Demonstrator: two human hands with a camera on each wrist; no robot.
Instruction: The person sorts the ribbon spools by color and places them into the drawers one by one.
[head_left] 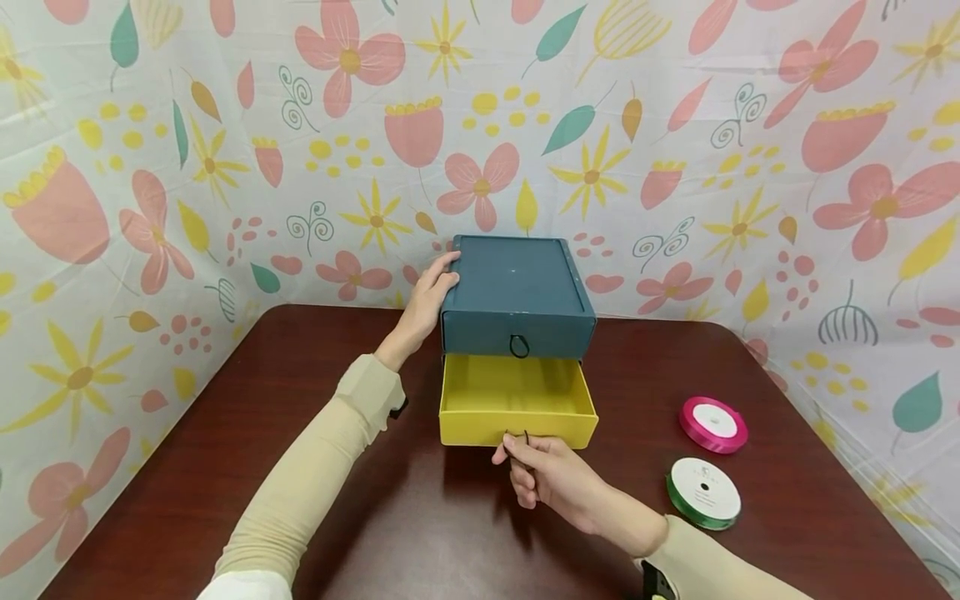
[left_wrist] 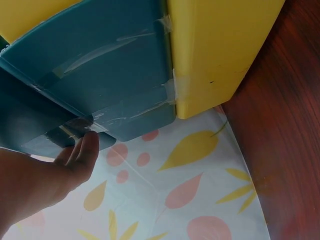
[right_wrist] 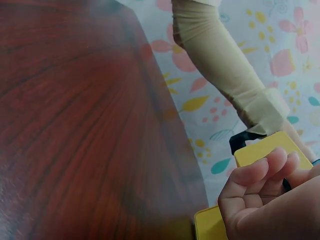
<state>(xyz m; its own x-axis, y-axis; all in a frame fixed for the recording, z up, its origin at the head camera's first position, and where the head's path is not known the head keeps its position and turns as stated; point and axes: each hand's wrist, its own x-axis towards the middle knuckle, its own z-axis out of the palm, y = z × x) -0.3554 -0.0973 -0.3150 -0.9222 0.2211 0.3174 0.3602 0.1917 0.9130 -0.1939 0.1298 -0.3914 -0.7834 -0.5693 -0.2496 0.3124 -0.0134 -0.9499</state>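
Observation:
A small drawer unit stands at the back of the table, with a blue upper drawer (head_left: 480,333) pushed in under a blue top (head_left: 517,271). Below it, a yellow drawer (head_left: 468,427) is pulled well out, its visible inside bare. My left hand (head_left: 429,298) rests against the unit's upper left edge; in the left wrist view its fingers (left_wrist: 89,150) touch the taped blue side (left_wrist: 120,65). At the yellow drawer's front, my right hand (head_left: 558,479) pinches a black loop pull (head_left: 527,437) between thumb and fingers. In the right wrist view the right hand's fingers (right_wrist: 250,175) are curled.
On the right of the table lie a pink ribbon spool (head_left: 714,423) and a green ribbon spool (head_left: 703,493). Another black loop pull (head_left: 519,346) hangs on the blue drawer. A floral cloth (head_left: 480,125) stands behind the dark red wooden table (head_left: 360,517).

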